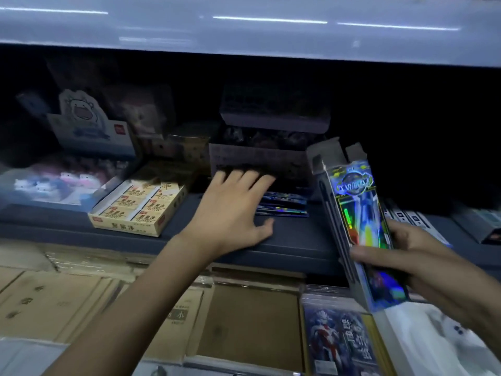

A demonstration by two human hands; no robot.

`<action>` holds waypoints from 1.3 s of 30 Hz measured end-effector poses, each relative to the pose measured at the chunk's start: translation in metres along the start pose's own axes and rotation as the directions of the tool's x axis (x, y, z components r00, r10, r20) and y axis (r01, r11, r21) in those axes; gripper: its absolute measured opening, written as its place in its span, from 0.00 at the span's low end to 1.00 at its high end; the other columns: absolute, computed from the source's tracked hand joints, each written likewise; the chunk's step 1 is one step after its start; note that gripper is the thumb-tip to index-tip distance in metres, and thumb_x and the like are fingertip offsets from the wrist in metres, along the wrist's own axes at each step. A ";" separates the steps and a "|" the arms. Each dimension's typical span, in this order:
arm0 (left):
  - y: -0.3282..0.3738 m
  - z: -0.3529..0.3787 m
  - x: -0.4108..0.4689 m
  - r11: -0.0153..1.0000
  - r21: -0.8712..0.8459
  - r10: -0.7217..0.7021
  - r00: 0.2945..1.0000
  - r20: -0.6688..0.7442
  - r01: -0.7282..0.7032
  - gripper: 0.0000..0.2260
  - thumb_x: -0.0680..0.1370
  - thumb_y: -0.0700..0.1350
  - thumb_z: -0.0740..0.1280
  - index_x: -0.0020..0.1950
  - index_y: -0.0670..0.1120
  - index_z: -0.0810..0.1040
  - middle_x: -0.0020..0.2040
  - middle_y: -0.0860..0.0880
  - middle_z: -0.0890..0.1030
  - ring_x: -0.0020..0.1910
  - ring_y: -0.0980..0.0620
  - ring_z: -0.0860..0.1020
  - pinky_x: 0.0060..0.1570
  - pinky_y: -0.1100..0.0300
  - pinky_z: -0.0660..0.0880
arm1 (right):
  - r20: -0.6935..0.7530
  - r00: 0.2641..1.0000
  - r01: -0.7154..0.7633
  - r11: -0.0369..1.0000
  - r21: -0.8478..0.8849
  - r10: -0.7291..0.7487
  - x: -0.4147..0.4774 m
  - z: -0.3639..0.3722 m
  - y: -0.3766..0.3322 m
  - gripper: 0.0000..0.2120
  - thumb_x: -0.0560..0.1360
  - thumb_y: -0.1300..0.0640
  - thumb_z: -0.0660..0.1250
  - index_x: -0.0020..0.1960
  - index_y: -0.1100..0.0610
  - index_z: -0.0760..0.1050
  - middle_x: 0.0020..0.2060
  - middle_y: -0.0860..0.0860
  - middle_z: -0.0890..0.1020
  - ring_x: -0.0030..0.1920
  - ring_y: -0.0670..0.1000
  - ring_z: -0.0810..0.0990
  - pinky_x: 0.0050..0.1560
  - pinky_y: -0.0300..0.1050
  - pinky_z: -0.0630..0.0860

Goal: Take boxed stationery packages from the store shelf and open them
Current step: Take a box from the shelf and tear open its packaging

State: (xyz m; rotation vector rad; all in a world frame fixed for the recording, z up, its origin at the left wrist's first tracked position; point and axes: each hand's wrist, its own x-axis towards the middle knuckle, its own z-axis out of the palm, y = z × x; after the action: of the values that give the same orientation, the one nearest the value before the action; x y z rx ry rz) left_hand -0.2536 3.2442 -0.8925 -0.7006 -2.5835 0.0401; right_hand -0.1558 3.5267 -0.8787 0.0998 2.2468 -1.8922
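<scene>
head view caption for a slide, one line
Left hand spread over shiny packs on the shelf; right hand grips a holographic box, top flaps open.

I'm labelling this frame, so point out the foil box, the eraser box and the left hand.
foil box (pixel 360 213), head view, shiny front panel.
eraser box (pixel 124 226), head view, front wall.
left hand (pixel 233 210), head view, back of hand.

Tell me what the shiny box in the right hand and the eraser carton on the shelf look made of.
Shiny box: likely thin card with holographic foil facing; rainbow glare, folded grey top flaps. Eraser carton: probably matte yellowish cardboard; no glare, printed panels.
</scene>
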 end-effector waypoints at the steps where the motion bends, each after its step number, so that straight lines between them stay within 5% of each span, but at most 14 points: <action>1: 0.003 0.002 0.004 0.999 0.030 -0.014 0.999 0.033 0.013 0.33 0.74 0.66 0.63 0.74 0.50 0.69 0.64 0.48 0.77 0.61 0.43 0.75 0.59 0.47 0.70 | -0.019 1.000 -0.006 1.000 0.017 0.007 0.002 -0.001 0.000 0.28 0.56 0.49 0.85 0.54 0.53 0.85 0.51 0.64 0.86 0.46 0.59 0.84 0.51 0.57 0.79; 10: 0.018 0.005 0.022 0.993 0.067 -0.099 0.992 0.082 0.094 0.33 0.75 0.71 0.64 0.69 0.49 0.72 0.57 0.47 0.81 0.56 0.42 0.80 0.53 0.50 0.73 | -0.090 0.993 0.077 0.996 0.044 -0.073 -0.004 -0.004 -0.016 0.23 0.64 0.53 0.82 0.57 0.56 0.85 0.53 0.57 0.88 0.53 0.58 0.87 0.59 0.53 0.80; 19: 0.021 0.033 0.011 0.993 -0.037 -0.112 0.990 0.087 0.115 0.32 0.74 0.71 0.50 0.61 0.48 0.76 0.53 0.45 0.79 0.53 0.39 0.77 0.51 0.47 0.72 | -0.105 0.990 0.092 0.996 0.018 -0.089 -0.008 -0.007 -0.018 0.25 0.63 0.50 0.80 0.58 0.56 0.84 0.51 0.55 0.88 0.52 0.56 0.87 0.62 0.54 0.79; 24: 0.031 0.017 -0.013 0.979 -0.178 -0.072 0.988 0.140 0.096 0.41 0.69 0.81 0.54 0.69 0.52 0.70 0.61 0.52 0.78 0.61 0.46 0.77 0.58 0.50 0.72 | -0.134 0.981 0.132 0.989 -0.066 -0.140 -0.009 -0.002 -0.019 0.20 0.70 0.48 0.78 0.61 0.51 0.82 0.52 0.48 0.88 0.52 0.49 0.87 0.55 0.47 0.80; 28: 0.031 0.013 -0.027 0.983 -0.174 -0.020 0.985 0.173 0.051 0.52 0.61 0.84 0.61 0.76 0.53 0.64 0.67 0.55 0.75 0.66 0.49 0.74 0.64 0.50 0.69 | -0.180 0.971 0.136 0.984 -0.115 -0.155 -0.006 0.006 -0.019 0.14 0.74 0.47 0.76 0.57 0.51 0.82 0.41 0.45 0.87 0.36 0.45 0.84 0.33 0.36 0.74; 30: 0.026 0.019 -0.030 0.987 -0.160 0.023 0.992 0.124 -0.003 0.51 0.62 0.81 0.64 0.77 0.51 0.65 0.65 0.54 0.75 0.65 0.48 0.74 0.63 0.49 0.70 | -0.197 0.969 0.118 0.979 -0.167 -0.150 -0.004 0.010 -0.018 0.14 0.74 0.47 0.75 0.57 0.50 0.81 0.41 0.47 0.87 0.39 0.50 0.84 0.38 0.45 0.79; 33: 0.025 0.025 -0.037 0.977 -0.195 0.098 0.995 0.030 -0.090 0.43 0.65 0.75 0.68 0.74 0.53 0.68 0.60 0.54 0.76 0.59 0.49 0.74 0.55 0.51 0.71 | -0.214 0.965 0.099 0.966 -0.237 -0.152 -0.002 0.016 -0.018 0.17 0.71 0.43 0.77 0.57 0.47 0.80 0.46 0.46 0.88 0.47 0.50 0.87 0.59 0.57 0.81; 39: 0.022 0.020 -0.049 0.927 -0.327 0.176 0.983 -0.044 -0.180 0.32 0.67 0.47 0.75 0.69 0.56 0.69 0.54 0.55 0.76 0.52 0.49 0.73 0.48 0.56 0.62 | -0.164 0.974 0.117 0.964 -0.240 -0.159 -0.008 0.026 -0.026 0.42 0.57 0.34 0.82 0.64 0.43 0.69 0.53 0.46 0.85 0.47 0.46 0.87 0.53 0.51 0.82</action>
State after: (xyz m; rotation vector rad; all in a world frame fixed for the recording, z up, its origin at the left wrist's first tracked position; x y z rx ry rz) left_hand -0.2146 3.2415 -0.9344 -1.0513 -2.5300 -0.3484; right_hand -0.1501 3.4969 -0.8562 0.0844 2.6435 -1.7345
